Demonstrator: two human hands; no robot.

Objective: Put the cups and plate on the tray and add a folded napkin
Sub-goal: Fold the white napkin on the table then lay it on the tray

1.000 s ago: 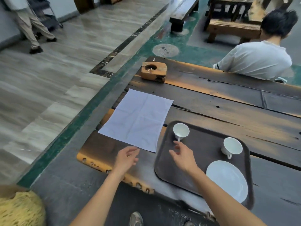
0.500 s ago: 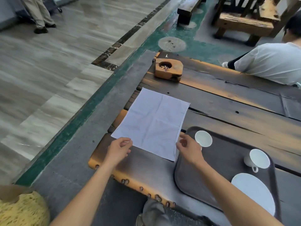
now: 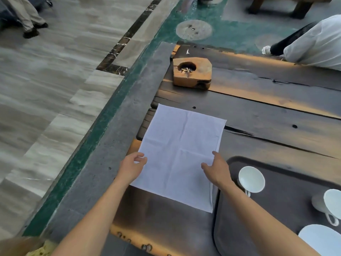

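Note:
A white napkin (image 3: 180, 150) lies unfolded and flat on the dark wooden table (image 3: 267, 115). My left hand (image 3: 132, 168) is at its left edge, thumb and forefinger closed on the cloth. My right hand (image 3: 216, 169) rests on the napkin's right side with the fingers spread. To the right, a dark tray (image 3: 276, 209) carries a white cup (image 3: 251, 179) close to my right wrist. A second white cup (image 3: 330, 204) and a white plate (image 3: 321, 239) stand on the tray at the frame's right edge.
A wooden ashtray block (image 3: 191, 73) sits on the table beyond the napkin. A person in white (image 3: 317, 47) leans on the far right of the table. The table's left edge drops to a tiled floor (image 3: 55, 89), where another person's legs (image 3: 27, 17) show far off.
My right hand left the cup on the tray and moved left onto the napkin. My left hand went forward to the napkin's left edge. My view shifted left and closer.

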